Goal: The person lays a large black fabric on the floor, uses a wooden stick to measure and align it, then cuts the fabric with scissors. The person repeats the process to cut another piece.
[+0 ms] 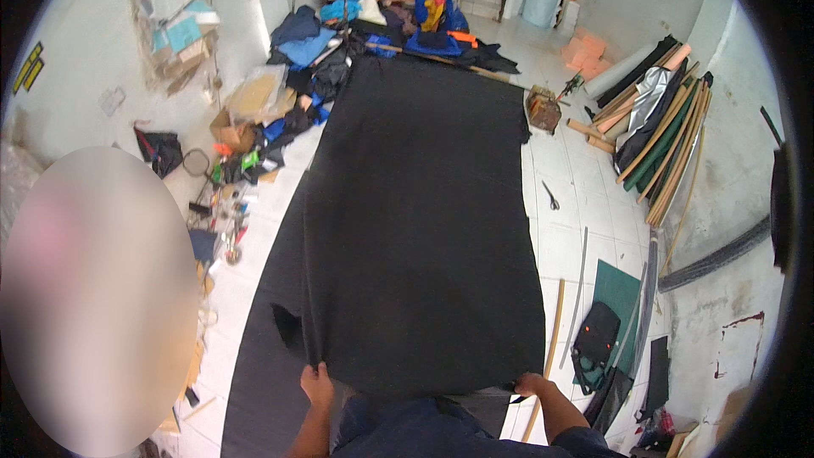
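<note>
A large sheet of black fabric (424, 220) stretches away from me across the white tiled floor. My left hand (318, 384) grips its near left corner, fingers closed on the edge. At the near right corner my right hand (532, 385) is closed on the fabric too. Between my hands the near edge sags slightly in front of my dark clothing. Beneath and to the left lies another layer of black fabric (263, 356), with a small flap folded up beside my left hand.
Scissors (551, 195) lie on the tiles to the right, near a wooden stick (555, 331), a green mat (615, 288) and a black bag (596, 335). Fabric rolls and poles (670, 127) lean at the right wall. Cloth scraps (398, 0) heap up at the far end. A blurred shape covers the left.
</note>
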Action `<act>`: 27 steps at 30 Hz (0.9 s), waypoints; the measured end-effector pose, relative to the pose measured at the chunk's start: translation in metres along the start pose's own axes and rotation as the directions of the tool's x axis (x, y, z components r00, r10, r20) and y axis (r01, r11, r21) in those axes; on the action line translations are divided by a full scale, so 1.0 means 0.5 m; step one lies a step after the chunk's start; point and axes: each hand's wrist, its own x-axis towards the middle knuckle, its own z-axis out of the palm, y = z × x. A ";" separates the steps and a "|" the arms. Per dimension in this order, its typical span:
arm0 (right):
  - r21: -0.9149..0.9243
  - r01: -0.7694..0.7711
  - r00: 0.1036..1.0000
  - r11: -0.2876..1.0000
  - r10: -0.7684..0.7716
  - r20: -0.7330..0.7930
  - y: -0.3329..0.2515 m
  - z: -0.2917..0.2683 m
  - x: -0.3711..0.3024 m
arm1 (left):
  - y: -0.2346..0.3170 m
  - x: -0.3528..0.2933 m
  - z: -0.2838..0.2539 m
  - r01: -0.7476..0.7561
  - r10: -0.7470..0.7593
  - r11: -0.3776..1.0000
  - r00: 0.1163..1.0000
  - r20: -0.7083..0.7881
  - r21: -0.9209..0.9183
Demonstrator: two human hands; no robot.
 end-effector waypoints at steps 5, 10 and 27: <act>0.010 0.038 0.999 0.999 -0.038 0.015 -0.101 0.148 -0.052 | -0.160 -0.102 -0.151 0.027 -0.016 0.980 0.998 -0.059 0.199; 0.186 -0.031 0.981 0.982 0.065 -0.183 -0.193 0.328 -0.160 | -0.300 -0.151 -0.249 -0.056 0.062 0.980 0.998 -0.027 0.189; 0.013 -0.177 0.978 0.984 0.177 -0.109 -0.409 0.565 -0.431 | -0.366 -0.345 -0.604 0.319 -0.345 0.916 0.936 0.072 0.245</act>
